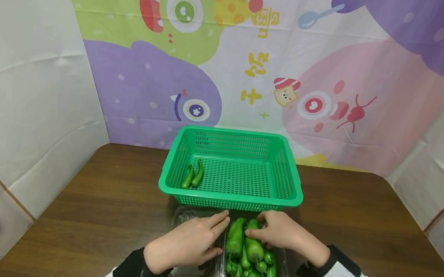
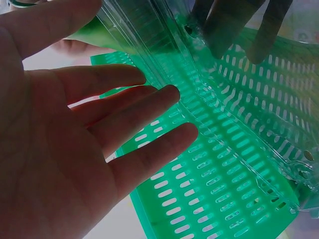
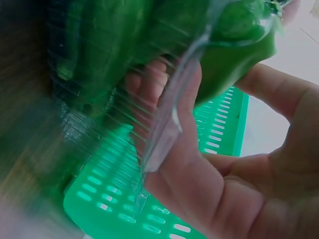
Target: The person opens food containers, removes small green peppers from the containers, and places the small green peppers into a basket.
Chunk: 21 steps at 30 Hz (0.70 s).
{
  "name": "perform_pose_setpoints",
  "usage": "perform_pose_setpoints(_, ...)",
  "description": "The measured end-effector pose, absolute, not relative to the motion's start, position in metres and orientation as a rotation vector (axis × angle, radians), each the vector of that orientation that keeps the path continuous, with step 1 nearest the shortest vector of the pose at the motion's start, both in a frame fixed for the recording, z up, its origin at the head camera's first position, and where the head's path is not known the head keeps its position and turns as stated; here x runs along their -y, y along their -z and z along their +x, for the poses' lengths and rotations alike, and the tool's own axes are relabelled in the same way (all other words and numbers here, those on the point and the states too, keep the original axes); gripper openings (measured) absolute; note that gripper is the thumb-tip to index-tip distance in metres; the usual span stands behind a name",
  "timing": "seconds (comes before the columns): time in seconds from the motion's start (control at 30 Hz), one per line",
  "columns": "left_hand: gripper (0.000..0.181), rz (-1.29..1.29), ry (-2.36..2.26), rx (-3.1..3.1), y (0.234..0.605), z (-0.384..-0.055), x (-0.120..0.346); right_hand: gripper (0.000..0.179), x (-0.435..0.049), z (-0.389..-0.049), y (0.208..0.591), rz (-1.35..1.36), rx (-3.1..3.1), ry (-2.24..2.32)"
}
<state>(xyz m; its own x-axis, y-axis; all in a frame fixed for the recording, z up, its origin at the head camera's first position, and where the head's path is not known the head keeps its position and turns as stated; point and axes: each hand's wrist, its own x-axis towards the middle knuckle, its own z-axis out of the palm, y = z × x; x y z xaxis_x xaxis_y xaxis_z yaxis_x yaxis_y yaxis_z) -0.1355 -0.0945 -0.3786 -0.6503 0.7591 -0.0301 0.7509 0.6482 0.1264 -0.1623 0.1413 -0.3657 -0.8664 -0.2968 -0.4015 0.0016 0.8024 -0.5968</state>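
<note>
A clear plastic clamshell box lies open on the table, its right half filled with several green peppers. Reaching in from the right, my right hand grips one large green pepper between thumb and fingers. In the right wrist view the curled fingers pass inside the clear wall, and the thumb lies against the pepper. My left hand rests over the box's other half, fingers extended toward the middle edge. From the left wrist, that hand shows straight, spread fingers holding nothing.
Just behind the box stands a green perforated basket. Two slim green peppers lie at its left side. The brown wooden table extends to both sides, and a printed cartoon cloth hangs behind it.
</note>
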Motion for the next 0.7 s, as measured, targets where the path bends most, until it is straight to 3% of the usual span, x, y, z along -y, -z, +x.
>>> perform_pose_setpoints(0.7,0.065,1.265,-0.158,-2.775,0.3786,-0.1356,0.0944,0.061,-0.1516,-0.1648,0.3678,-0.186,-2.316,1.093)
